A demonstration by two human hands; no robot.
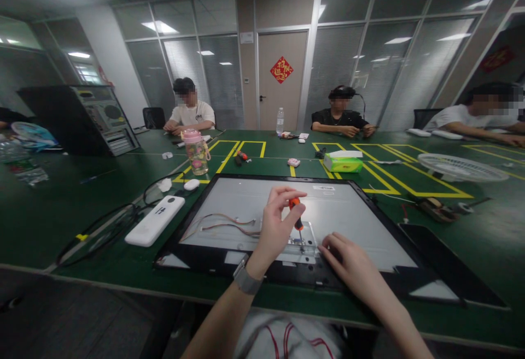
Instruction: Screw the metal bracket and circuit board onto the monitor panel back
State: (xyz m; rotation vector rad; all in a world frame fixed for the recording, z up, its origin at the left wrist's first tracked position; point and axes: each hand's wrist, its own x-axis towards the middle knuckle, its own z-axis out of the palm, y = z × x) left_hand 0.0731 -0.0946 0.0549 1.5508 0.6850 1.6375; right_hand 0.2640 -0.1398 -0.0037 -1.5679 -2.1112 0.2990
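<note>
My left hand [279,219], with a watch on its wrist, is closed around the orange and black handle of a screwdriver [298,222]. The screwdriver stands nearly upright, its tip down at a small metal bracket [308,258] near the front edge of a large flat display panel [229,198]. The panel lies on the table, grey with a black frame. My right hand [348,258] rests on the panel just right of the bracket, fingers bent and slightly apart, fingertips close to the bracket's edge. Thin wires [229,228] lie across the panel left of my left hand.
A white power bank [156,221] and black cable [98,239] lie left of the panel. Behind it stand a pink-lidded bottle [197,154] and a green tissue pack [343,162]. A dark flat slab [447,260] lies at right. A computer case [77,118] stands far left. Several people sit opposite.
</note>
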